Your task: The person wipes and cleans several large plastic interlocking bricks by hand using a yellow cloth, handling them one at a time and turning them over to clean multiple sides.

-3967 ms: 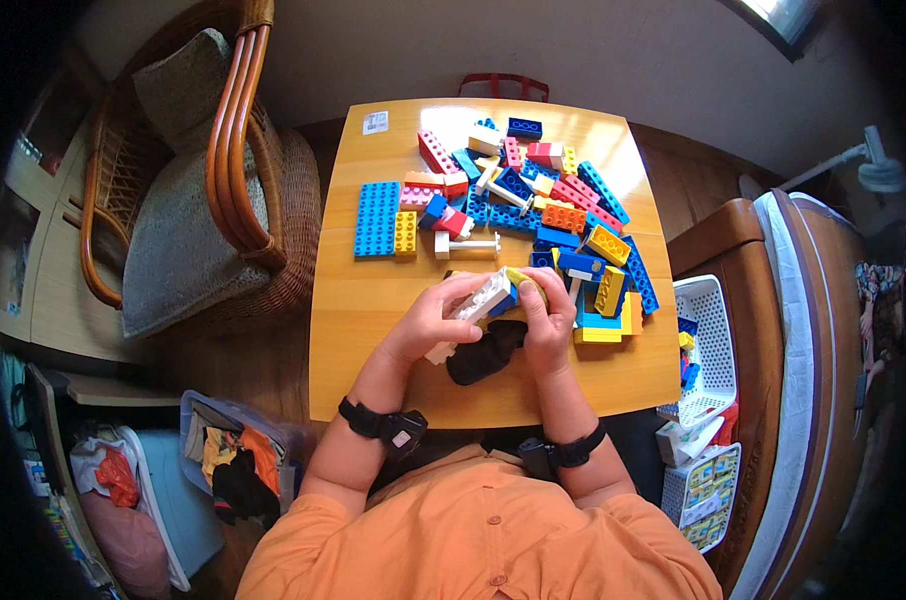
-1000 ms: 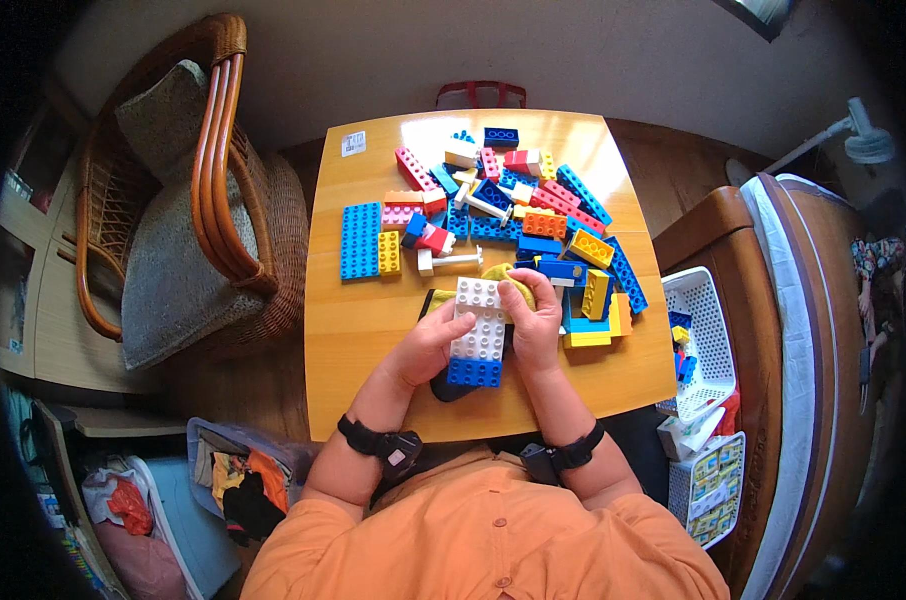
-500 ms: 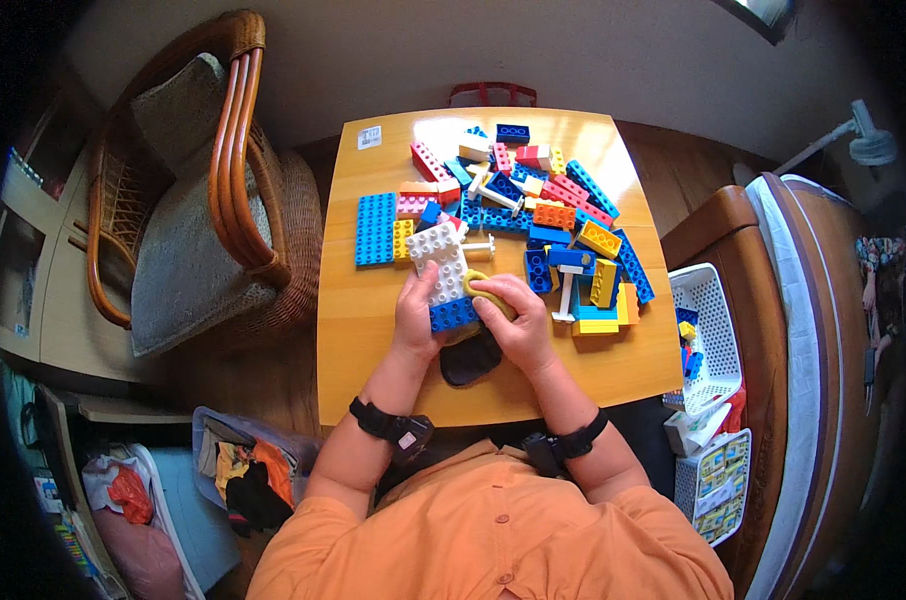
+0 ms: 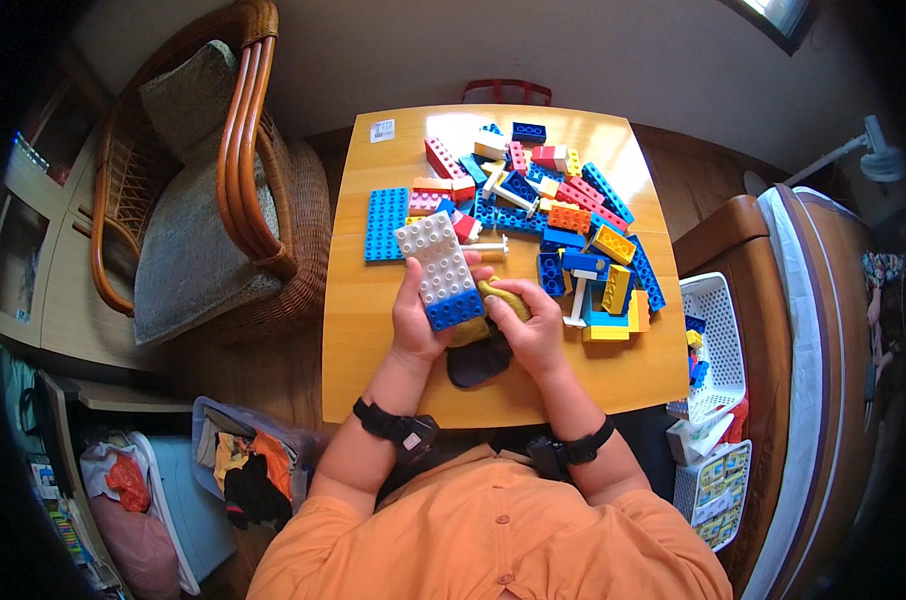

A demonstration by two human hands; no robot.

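Observation:
My left hand (image 4: pixel 413 320) grips a long studded plate (image 4: pixel 439 270), white over most of its length and blue at the near end, held tilted above the wooden table (image 4: pixel 373 380). My right hand (image 4: pixel 533 325) presses a yellow cloth (image 4: pixel 493 300) against the plate's right side. Under both hands lies a dark cloth (image 4: pixel 476 362). A pile of coloured building bricks (image 4: pixel 558 215) spreads over the far right half of the table. A blue baseplate (image 4: pixel 385 224) lies flat to the left of the pile.
A rattan armchair (image 4: pixel 208 200) with grey cushions stands left of the table. A white basket (image 4: pixel 713 345) with a few bricks sits at the right, by a wooden bed frame (image 4: pixel 733 230). A red chair back (image 4: pixel 506 90) shows beyond the far edge. Bags and storage boxes (image 4: pixel 243 470) crowd the floor lower left.
Four seconds ago both hands worked a small white piece near the pile. Since then the left hand has lifted the white and blue plate and tilted it leftward; the right hand brought the yellow cloth against it.

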